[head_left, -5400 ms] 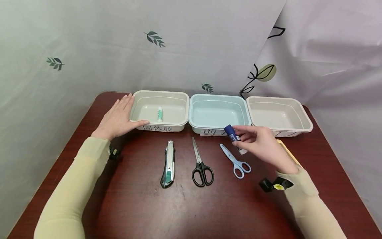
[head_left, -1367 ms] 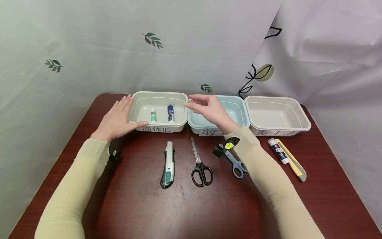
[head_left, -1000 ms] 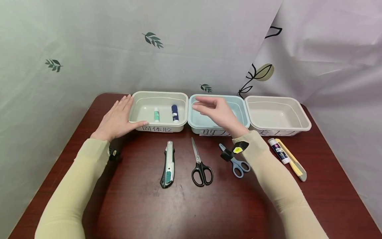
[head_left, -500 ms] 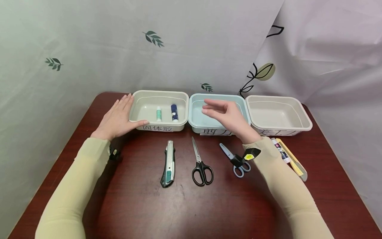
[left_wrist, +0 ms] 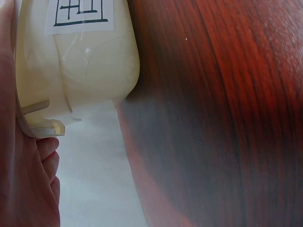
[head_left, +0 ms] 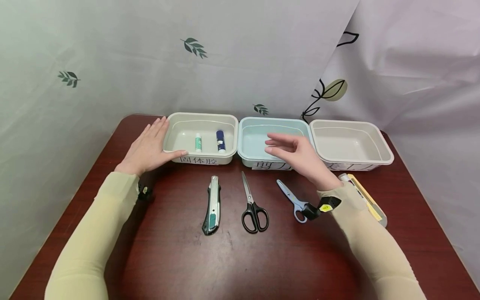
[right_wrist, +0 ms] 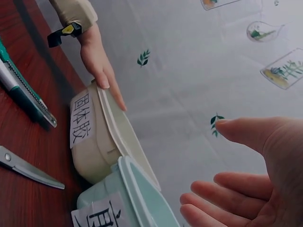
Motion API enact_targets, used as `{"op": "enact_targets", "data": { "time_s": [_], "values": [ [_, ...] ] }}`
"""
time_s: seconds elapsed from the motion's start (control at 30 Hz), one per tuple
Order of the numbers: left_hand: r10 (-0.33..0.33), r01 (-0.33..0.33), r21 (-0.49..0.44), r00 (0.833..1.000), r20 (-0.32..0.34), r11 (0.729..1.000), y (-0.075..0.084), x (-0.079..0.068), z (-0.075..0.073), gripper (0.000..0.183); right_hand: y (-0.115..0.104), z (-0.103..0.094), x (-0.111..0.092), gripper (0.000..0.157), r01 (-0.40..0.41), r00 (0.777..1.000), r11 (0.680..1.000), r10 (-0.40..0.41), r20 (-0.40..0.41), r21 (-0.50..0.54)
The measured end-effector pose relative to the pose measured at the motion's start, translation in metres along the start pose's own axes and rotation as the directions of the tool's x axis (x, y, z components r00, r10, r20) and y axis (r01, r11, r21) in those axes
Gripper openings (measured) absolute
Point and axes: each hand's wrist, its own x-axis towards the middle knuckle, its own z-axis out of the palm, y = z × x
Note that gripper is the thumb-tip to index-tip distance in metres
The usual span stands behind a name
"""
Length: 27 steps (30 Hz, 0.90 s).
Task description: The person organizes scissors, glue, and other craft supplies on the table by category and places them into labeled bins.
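Note:
My left hand (head_left: 148, 146) rests on the left end of the left beige bin (head_left: 204, 125), fingers straight and thumb along its front rim. A green-and-white glue stick (head_left: 198, 142) and a dark blue glue stick (head_left: 220, 141) lie apart inside that bin. Over the front right part of the light blue bin (head_left: 253, 135) hovers my right hand (head_left: 301, 158), holding nothing. In the right wrist view its fingers (right_wrist: 232, 189) are relaxed, with the thumb well apart from them.
A third beige bin (head_left: 348, 143) stands at right. On the table lie a box cutter (head_left: 212, 206), black-handled scissors (head_left: 249, 198) and light blue scissors (head_left: 288, 193). A white-capped glue stick (head_left: 344, 177) and a yellow box cutter (head_left: 369, 200) are partly behind my right sleeve.
The dark blue glue stick, earlier in my right hand, now lies in the left bin. My right hand has since drawn back rightward and nearer. The left hand stays in place.

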Motion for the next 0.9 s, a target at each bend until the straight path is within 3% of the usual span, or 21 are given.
{"op": "enact_targets", "data": {
  "time_s": [0.9],
  "values": [
    [0.008,-0.008,0.000,1.000,-0.005,1.000,0.001,0.000,-0.001,0.117,0.031,-0.033,-0.050,0.055,-0.053,0.996,0.999,0.052,-0.073,-0.012]
  ]
}}
